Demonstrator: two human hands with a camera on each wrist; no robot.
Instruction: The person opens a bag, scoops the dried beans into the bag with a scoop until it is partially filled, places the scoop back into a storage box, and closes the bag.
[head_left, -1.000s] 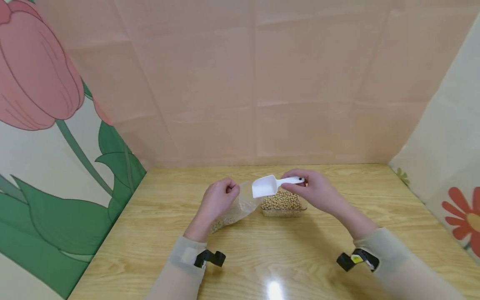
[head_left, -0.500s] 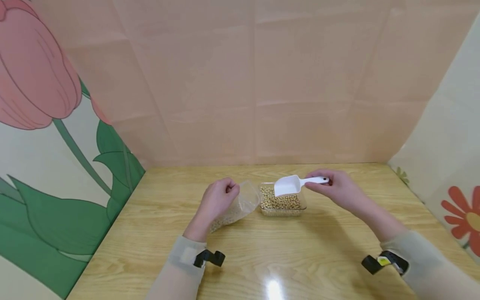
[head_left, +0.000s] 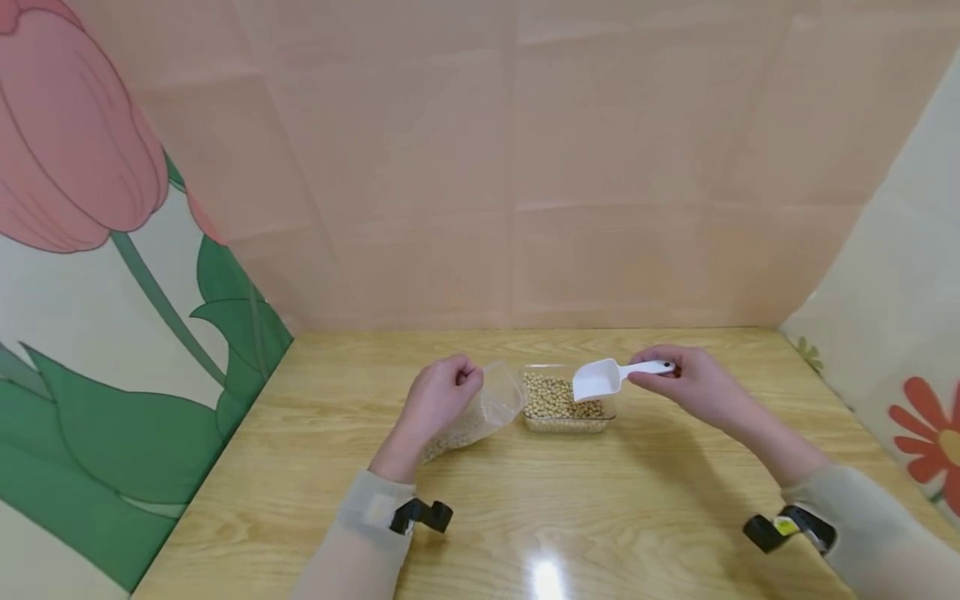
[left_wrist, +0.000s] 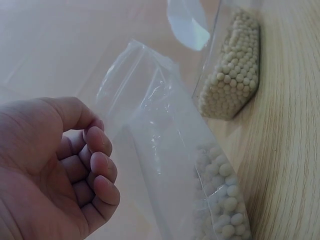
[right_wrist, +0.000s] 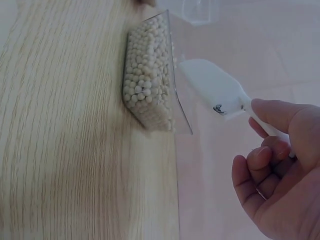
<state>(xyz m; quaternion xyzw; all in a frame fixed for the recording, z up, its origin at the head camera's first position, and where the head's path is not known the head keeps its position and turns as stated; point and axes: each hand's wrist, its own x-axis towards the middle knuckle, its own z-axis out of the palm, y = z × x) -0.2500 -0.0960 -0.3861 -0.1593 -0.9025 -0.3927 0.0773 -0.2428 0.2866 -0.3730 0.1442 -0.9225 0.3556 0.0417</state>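
Note:
With curled fingers, my left hand pinches the rim of a clear plastic bag. Pale round beans lie in the lower part of that bag, whose mouth gapes to the right. My right hand grips the handle of a white scoop, thumb along the handle in the right wrist view. No beans show in the scoop's bowl, which hangs over the right part of a clear box. Beans of the same kind fill much of the box.
The box and the bag stand side by side on a wood-grain table. A pink sheet rises behind the table's back edge. Printed flower panels stand at the left and the right. Each wrist wears a black camera mount.
My right hand has carried the scoop rightward from the bag's mouth to above the box. The left hand has kept its place at the bag.

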